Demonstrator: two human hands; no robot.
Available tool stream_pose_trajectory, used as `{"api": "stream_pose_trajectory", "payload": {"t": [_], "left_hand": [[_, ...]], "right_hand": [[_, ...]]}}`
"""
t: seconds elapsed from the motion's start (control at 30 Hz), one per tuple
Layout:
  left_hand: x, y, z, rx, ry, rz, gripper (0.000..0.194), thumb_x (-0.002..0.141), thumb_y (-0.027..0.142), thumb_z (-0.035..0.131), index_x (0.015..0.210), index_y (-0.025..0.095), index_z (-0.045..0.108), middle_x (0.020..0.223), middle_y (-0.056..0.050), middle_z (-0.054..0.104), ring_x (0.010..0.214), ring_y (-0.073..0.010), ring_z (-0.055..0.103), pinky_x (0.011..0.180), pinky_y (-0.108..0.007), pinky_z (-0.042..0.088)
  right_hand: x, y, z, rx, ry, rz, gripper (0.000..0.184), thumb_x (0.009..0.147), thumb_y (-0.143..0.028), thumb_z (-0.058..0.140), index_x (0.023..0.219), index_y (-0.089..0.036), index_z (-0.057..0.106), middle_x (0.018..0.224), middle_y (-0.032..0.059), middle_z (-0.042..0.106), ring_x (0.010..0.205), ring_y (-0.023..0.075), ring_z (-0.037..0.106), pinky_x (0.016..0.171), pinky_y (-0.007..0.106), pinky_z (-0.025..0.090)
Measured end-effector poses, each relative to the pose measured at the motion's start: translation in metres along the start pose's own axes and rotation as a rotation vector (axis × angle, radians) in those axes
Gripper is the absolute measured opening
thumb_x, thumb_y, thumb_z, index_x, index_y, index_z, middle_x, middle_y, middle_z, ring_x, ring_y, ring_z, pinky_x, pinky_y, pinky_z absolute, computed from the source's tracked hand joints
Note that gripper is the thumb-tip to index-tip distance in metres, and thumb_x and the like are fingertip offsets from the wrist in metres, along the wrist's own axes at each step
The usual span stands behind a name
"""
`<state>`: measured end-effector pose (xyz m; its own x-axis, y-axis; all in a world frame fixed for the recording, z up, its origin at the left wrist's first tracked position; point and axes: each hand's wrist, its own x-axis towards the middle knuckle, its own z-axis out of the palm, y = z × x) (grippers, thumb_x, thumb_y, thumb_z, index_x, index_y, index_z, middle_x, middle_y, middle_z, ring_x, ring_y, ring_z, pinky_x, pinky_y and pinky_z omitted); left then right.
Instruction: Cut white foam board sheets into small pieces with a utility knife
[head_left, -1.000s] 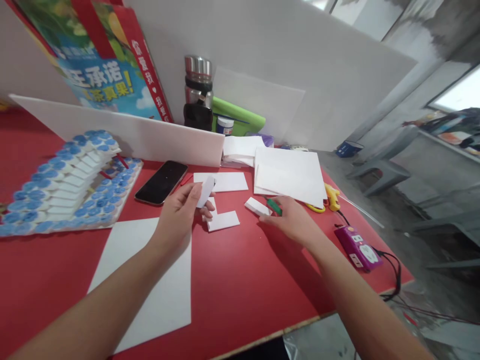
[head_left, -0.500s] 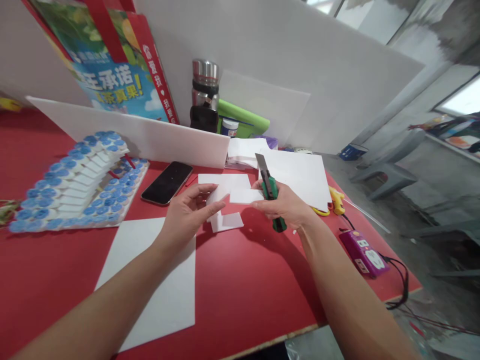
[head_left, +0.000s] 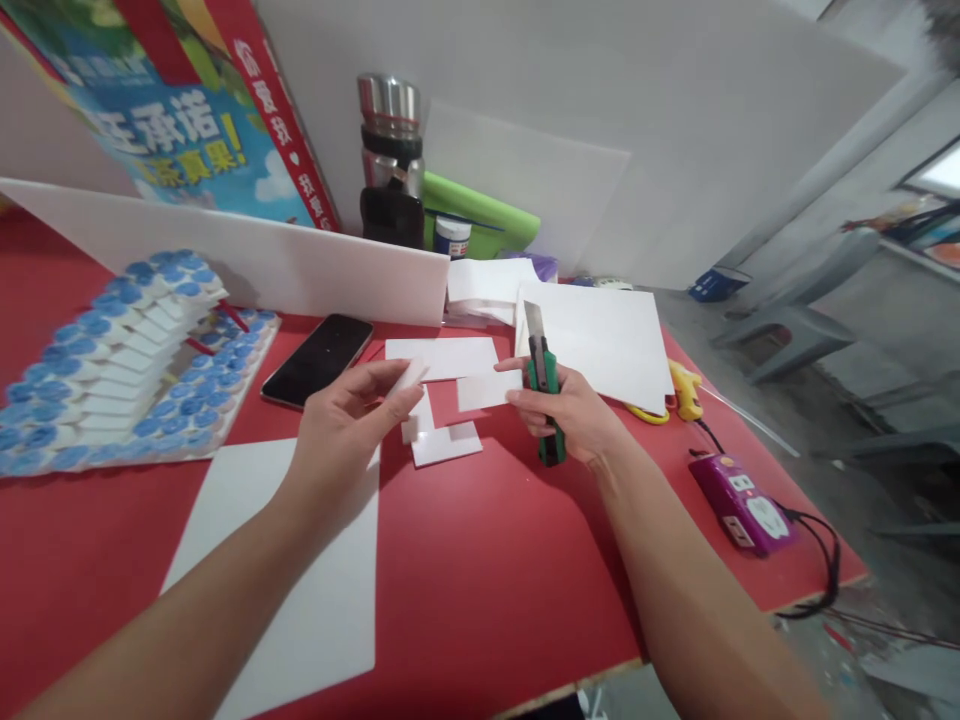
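Note:
My left hand (head_left: 337, 425) pinches a small white board piece (head_left: 409, 374), tilted up between thumb and fingers. My right hand (head_left: 577, 410) is wrapped round a green and black utility knife (head_left: 550, 380), its blade out and pointing up and away. Thumb and forefinger of that hand also grip a white rectangular card (head_left: 480, 391), which reaches toward the left. Under and between the hands, a white strip (head_left: 465, 357) and another white piece (head_left: 448, 444) lie on the red table (head_left: 465, 560).
A blue-and-white staircase model (head_left: 142, 365) and a black phone (head_left: 319, 360) are on the left. White sheets (head_left: 592, 345) lie behind my right hand. A steel flask (head_left: 391, 150) stands at the back. A purple power strip (head_left: 742, 505) and yellow glue gun (head_left: 685, 390) are at right.
My left hand has drawn back leftward, away from my right hand, and its white piece now stands more edge-on. My right hand keeps the knife and card. The view has shifted slightly.

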<state>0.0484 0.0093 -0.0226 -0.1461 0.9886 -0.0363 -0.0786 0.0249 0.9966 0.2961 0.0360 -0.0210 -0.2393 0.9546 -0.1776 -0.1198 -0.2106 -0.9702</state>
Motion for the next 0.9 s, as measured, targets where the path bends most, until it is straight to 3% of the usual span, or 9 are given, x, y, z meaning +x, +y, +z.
{"api": "stream_pose_trajectory", "payload": {"t": [0.07,0.17,0.3,0.4,0.5,0.6,0.67,0.8,0.9], "left_hand": [[-0.002,-0.001,-0.002,0.127,-0.081,0.071,0.033,0.077,0.041,0.087,0.107,0.028,0.080,0.105,-0.007,0.078,0.094,-0.0253,0.071,0.074,-0.033,0.059],[-0.004,-0.005,-0.007,0.372,-0.342,0.263,0.034,0.078,0.043,0.087,0.110,0.031,0.081,0.109,-0.007,0.077,0.096,-0.0274,0.070,0.079,-0.035,0.058],[-0.004,-0.012,-0.008,0.589,-0.686,0.451,0.039,0.088,0.043,0.078,0.125,0.031,0.075,0.113,-0.009,0.076,0.099,-0.0281,0.070,0.084,-0.037,0.056],[-0.006,-0.013,-0.004,0.675,-0.787,0.542,0.037,0.090,0.042,0.075,0.126,0.031,0.076,0.117,-0.011,0.076,0.105,-0.0306,0.068,0.092,-0.043,0.053],[-0.009,-0.011,0.001,0.580,-0.632,0.464,0.045,0.083,0.047,0.082,0.125,0.031,0.077,0.123,-0.011,0.076,0.113,-0.0341,0.066,0.100,-0.048,0.051],[-0.010,-0.009,0.005,0.360,-0.352,0.201,0.045,0.085,0.054,0.077,0.124,0.031,0.077,0.124,-0.010,0.076,0.113,-0.0330,0.068,0.096,-0.045,0.055],[-0.009,-0.010,0.006,0.198,-0.227,0.039,0.040,0.086,0.054,0.076,0.118,0.029,0.080,0.117,-0.010,0.079,0.103,-0.0297,0.071,0.088,-0.042,0.058],[-0.007,-0.012,0.007,-0.089,-0.164,-0.137,0.034,0.078,0.045,0.086,0.102,0.022,0.080,0.088,-0.006,0.079,0.076,-0.0205,0.071,0.072,-0.033,0.059],[-0.006,-0.011,0.007,-0.203,-0.162,-0.174,0.026,0.078,0.039,0.086,0.094,0.021,0.076,0.078,-0.002,0.075,0.068,-0.0164,0.069,0.066,-0.028,0.057]], "right_hand": [[0.003,0.001,-0.001,0.025,0.094,-0.024,0.042,0.070,-0.029,0.088,0.105,-0.021,0.066,0.055,-0.0117,0.042,0.048,0.0066,0.032,0.045,0.021,0.022],[0.006,0.003,-0.002,0.051,0.205,-0.058,0.039,0.068,-0.029,0.090,0.089,-0.021,0.059,0.052,-0.0115,0.045,0.044,0.0062,0.034,0.043,0.022,0.023],[0.006,0.006,0.000,0.098,0.223,-0.014,0.041,0.067,-0.031,0.091,0.076,-0.021,0.053,0.052,-0.0092,0.048,0.045,0.0065,0.038,0.042,0.022,0.023],[0.005,0.007,0.007,0.211,0.218,0.025,0.044,0.064,-0.029,0.094,0.077,-0.022,0.053,0.059,-0.0082,0.051,0.050,0.0069,0.041,0.042,0.020,0.024],[0.002,0.007,0.017,0.267,0.189,0.059,0.041,0.064,-0.029,0.094,0.074,-0.022,0.055,0.060,-0.0082,0.049,0.051,0.0066,0.038,0.041,0.020,0.024],[-0.004,0.006,0.031,0.198,0.103,0.080,0.034,0.070,-0.035,0.089,0.068,-0.019,0.060,0.062,-0.0042,0.056,0.048,0.0059,0.038,0.041,0.022,0.025],[-0.009,0.006,0.042,0.105,0.036,0.098,0.030,0.073,-0.039,0.086,0.069,-0.016,0.067,0.067,0.0002,0.064,0.046,0.0056,0.040,0.042,0.023,0.024],[-0.015,0.006,0.057,-0.080,-0.089,0.153,0.026,0.078,-0.040,0.081,0.073,-0.015,0.074,0.064,0.0022,0.067,0.044,0.0066,0.040,0.044,0.025,0.027],[-0.019,0.002,0.054,-0.198,-0.111,0.174,0.026,0.082,-0.041,0.076,0.072,-0.017,0.072,0.061,0.0011,0.065,0.047,0.0088,0.043,0.047,0.026,0.030]]}}
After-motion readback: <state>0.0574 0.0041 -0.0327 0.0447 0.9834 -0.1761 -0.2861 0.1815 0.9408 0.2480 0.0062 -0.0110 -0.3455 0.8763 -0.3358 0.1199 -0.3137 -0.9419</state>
